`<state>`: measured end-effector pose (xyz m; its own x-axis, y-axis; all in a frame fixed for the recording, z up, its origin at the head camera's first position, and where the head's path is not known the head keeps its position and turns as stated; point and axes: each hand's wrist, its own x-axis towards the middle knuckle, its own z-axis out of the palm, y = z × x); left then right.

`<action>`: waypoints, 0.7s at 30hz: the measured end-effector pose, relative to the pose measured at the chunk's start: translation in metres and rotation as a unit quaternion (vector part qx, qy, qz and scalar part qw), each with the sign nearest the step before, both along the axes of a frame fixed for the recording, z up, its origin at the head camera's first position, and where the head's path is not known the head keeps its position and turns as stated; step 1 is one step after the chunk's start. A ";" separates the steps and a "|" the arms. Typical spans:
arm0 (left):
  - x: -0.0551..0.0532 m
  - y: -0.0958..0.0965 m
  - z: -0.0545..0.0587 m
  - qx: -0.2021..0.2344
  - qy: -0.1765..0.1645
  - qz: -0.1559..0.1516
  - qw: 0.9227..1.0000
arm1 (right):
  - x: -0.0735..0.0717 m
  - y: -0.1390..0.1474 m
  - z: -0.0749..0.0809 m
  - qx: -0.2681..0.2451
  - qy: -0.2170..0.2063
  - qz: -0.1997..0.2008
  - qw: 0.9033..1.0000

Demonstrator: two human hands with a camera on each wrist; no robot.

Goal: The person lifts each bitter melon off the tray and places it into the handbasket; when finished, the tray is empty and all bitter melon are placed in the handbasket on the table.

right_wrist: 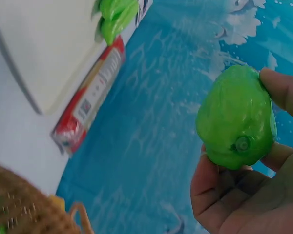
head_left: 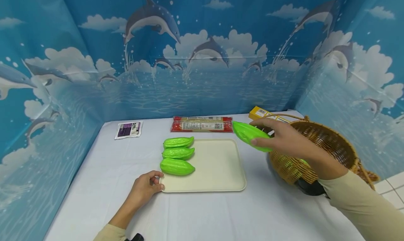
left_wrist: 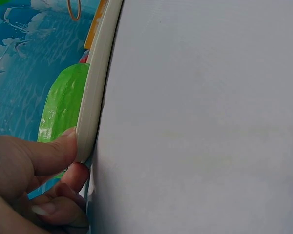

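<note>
Right hand (head_left: 284,135): fingers curled round one green gourd (head_left: 247,132), long axis slanting, far end forward-left of fingertips. Left hand (head_left: 146,188) pinches tray (head_left: 217,163) corner; three gourds (head_left: 177,167) just beyond fingers, tapered tips rightward.

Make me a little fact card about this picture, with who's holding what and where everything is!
Right hand: right hand holds a green fruit, off the tray
Left hand: left hand pinches the near left corner of the tray
On tray: three other fruits, at its left end
Right side: wicker basket, something green showing through
Behind tray: red packages
Far left: small packet
Backdrop: leaping dolphins
</note>
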<state>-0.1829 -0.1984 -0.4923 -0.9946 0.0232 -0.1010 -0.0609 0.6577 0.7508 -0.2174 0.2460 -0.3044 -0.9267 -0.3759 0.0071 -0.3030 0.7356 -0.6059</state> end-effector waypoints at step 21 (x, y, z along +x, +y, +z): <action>-0.001 -0.002 -0.002 -0.002 0.000 0.000 1.000 | -0.005 0.121 0.022 0.053 -0.082 -0.036 0.995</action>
<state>-0.1836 -0.2001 -0.4945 -0.9946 0.0234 -0.1011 -0.0605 0.6606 0.7483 -0.2229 0.3672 -0.2821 -0.9363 -0.2998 -0.1828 -0.1511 0.8140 -0.5609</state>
